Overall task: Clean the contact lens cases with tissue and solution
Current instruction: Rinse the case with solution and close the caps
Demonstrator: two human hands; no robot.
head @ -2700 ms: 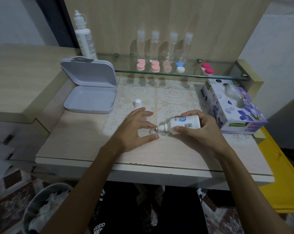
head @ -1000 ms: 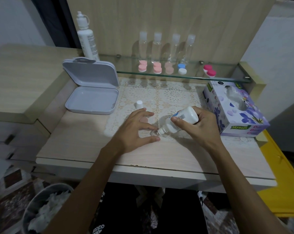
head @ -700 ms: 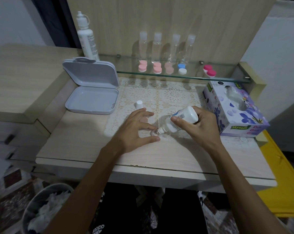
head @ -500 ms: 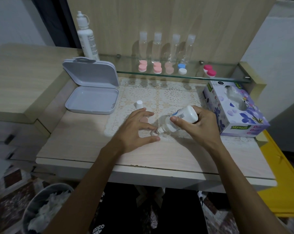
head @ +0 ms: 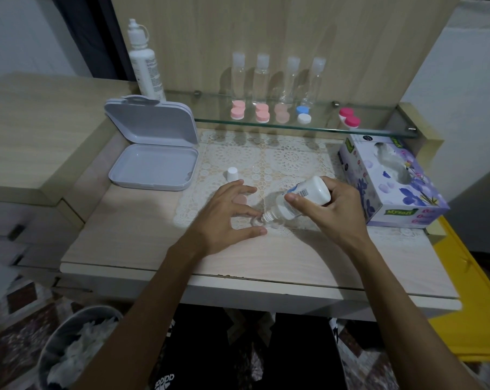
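I see a white lace mat (head: 266, 161), a grey box (head: 153, 167), pink caps (head: 262, 115), a purple flowered tissue box (head: 392, 184), and a white, blue-labelled bottle (head: 308, 197).

**Readable text in view**

We read "Mysoft" in yellow on a green patch on the front face of the tissue box (head: 390, 192); the pink lettering beside it is too blurred for us. We make out "adidas", upside down, in white on the black shorts (head: 165, 381) at the bottom edge. The small bottle (head: 302, 199) shows a barcode, digits unreadable. The tall white bottle (head: 145, 68) carries fine print we cannot read.
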